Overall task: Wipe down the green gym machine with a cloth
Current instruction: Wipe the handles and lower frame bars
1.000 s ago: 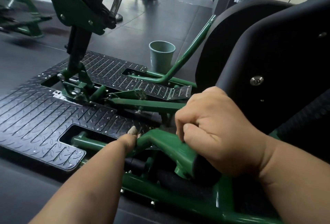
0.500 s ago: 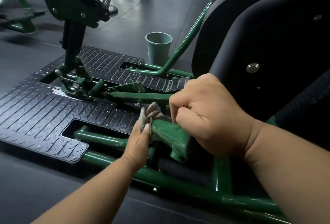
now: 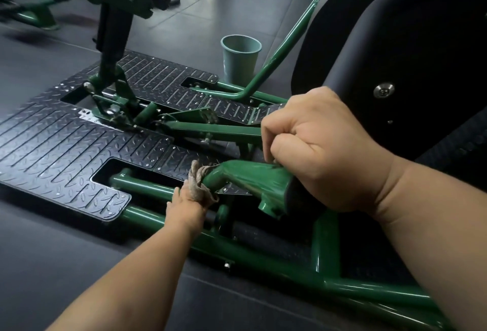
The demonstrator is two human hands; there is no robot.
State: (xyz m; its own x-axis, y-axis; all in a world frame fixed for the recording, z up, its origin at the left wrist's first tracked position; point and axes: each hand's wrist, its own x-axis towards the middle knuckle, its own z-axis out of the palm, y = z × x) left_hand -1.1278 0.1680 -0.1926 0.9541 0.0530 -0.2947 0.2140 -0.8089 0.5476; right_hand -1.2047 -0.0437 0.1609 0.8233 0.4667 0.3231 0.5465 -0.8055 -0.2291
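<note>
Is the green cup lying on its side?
No, the green cup stands upright on the dark floor, its open mouth facing up.

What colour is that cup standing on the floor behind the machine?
The cup is a muted grey-green, plain with no visible pattern; the head view shows it clearly.

A person's right hand (image 3: pixel 324 151) sits atop the handle bar (image 3: pixel 247 180) of a gym machine (image 3: pixel 263 257), while the left hand (image 3: pixel 188 204), lower and to the left, holds a cloth (image 3: pixel 200 180) against the bar's far end. Left of both hands, a treaded footplate (image 3: pixel 60 146) lies flat on the floor (image 3: pixel 250 9), with an upright post (image 3: pixel 113 38) rising from its far side. Behind the hands a cup (image 3: pixel 241 59) stands on the floor, just beside an angled tube (image 3: pixel 287 48). A padded seat (image 3: pixel 411 48) fills the right side, above the right hand.
</note>
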